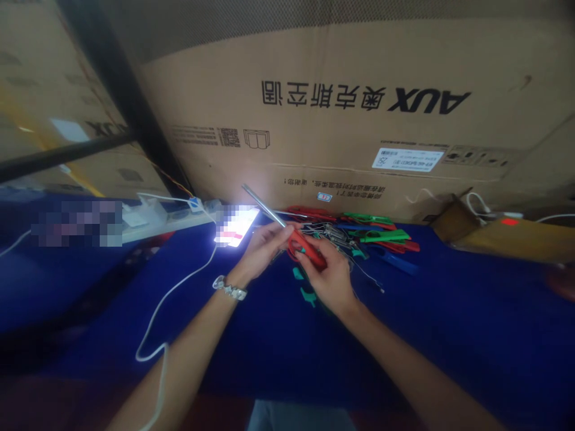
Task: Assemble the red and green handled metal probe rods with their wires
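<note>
Both hands hold a red long-nosed lighter (309,250) with a silver metal tube that points up and to the left. My left hand (266,248) pinches it where the tube meets the red body. My right hand (330,272) is closed around the red body, thumb near a small green part on it. Behind and right of the hands lies a pile of metal tubes and wired parts (335,233), with green plastic shells (381,236) and red shells (314,214) about it. Small green plastic pieces (308,296) lie on the blue cloth just below my hands.
A lit phone screen (242,224), partly blurred, stands left of my hands, beside a white power strip (166,222). A white cable (168,293) runs down across my left forearm. A large cardboard box (332,131) walls off the back of the blue cloth (431,335).
</note>
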Demonstrator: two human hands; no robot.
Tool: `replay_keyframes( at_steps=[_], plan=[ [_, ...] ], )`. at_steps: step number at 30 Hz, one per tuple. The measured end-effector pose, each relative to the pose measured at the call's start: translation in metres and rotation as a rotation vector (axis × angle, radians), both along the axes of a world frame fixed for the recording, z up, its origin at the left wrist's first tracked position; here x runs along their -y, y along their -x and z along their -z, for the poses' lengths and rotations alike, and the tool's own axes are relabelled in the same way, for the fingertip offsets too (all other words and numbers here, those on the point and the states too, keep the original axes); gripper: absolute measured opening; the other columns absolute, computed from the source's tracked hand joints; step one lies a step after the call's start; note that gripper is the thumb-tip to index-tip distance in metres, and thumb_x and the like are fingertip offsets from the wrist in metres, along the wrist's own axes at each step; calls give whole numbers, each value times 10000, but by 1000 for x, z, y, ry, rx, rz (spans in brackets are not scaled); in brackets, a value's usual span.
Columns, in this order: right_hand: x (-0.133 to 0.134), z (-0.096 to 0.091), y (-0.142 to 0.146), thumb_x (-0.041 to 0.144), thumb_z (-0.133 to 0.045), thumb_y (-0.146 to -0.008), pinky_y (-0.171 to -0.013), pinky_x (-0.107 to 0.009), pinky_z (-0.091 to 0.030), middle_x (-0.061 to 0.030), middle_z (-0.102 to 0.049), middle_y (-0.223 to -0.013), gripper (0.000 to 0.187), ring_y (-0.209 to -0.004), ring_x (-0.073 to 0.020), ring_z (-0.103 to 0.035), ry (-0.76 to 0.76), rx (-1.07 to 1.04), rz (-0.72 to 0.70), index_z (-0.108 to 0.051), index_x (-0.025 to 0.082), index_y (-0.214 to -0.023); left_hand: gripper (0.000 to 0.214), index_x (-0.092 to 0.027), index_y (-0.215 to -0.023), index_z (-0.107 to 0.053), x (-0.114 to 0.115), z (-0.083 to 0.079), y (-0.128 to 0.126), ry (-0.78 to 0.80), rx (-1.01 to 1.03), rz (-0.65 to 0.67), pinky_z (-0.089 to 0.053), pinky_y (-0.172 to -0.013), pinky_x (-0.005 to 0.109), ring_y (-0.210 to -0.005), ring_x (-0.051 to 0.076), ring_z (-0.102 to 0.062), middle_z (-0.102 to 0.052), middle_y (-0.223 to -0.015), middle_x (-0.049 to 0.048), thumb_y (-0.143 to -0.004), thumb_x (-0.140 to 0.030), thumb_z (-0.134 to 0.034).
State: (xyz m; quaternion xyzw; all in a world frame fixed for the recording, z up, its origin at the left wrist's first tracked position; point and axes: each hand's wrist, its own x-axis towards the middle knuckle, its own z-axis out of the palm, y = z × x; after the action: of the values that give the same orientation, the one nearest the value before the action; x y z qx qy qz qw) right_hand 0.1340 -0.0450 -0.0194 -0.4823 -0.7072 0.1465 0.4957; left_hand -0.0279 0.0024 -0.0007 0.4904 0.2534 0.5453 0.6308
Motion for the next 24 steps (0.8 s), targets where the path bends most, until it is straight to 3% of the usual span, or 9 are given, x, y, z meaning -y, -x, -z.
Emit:
replay_keyframes(
  at_steps=[4, 7, 10, 13, 18, 24],
  plan=[
    [-1, 1, -2, 322, -598, -918, -894, -359, -543, -46, -724, -1091, 253, -999, -202, -693, 4, -76, -44, -636, 236, -1153, 212, -146, -953, -775, 2, 2, -1, 22, 41, 44, -566, -744, 260, -805, 173, -707, -754, -929, 101, -773, -255, -806],
    [1, 0, -3, 337, -592, -911, -796, -323, -556, -46, -733, -1049, 309, -873, -184, -710, 33, -79, -36, -602, 232, -1202, 220, -129, -937, -774, 2, 2, -1, 53, 74, 48, -552, -779, 262, -850, 184, -708, -753, -932, 116, -753, -241, -822],
    [3, -4, -3, 423, -595, -902, -595, -269, -500, -4, -711, -773, 293, -611, -159, -653, 134, -7, 25, -625, 212, -1104, 225, -127, -928, -771, 2, 1, 0, 38, 82, 23, -537, -777, 260, -867, 188, -706, -754, -946, 118, -754, -261, -823],
    [7, -9, -1, 452, -528, -934, -524, -250, -413, 28, -591, -567, 279, -487, -136, -547, 151, 101, 37, -642, 202, -887, 230, -150, -933, -757, 2, 1, -2, 37, 100, -8, -537, -750, 259, -852, 179, -701, -751, -944, 94, -780, -317, -802],
    [6, -9, 1, 389, -470, -948, -511, -239, -388, 19, -589, -567, 265, -475, -132, -538, 148, 116, 16, -634, 191, -887, 297, -162, -948, -711, 8, 1, -17, 138, 216, 20, -559, -758, 295, -875, 204, -707, -729, -896, 70, -804, -414, -772],
    [4, -3, 4, 337, -472, -913, -513, -244, -396, 18, -612, -586, 240, -480, -144, -553, 158, 151, 23, -652, 189, -970, 267, -160, -911, -692, 10, 2, -28, 209, 261, 1, -567, -776, 295, -896, 207, -706, -704, -811, 47, -798, -385, -782]
  ],
)
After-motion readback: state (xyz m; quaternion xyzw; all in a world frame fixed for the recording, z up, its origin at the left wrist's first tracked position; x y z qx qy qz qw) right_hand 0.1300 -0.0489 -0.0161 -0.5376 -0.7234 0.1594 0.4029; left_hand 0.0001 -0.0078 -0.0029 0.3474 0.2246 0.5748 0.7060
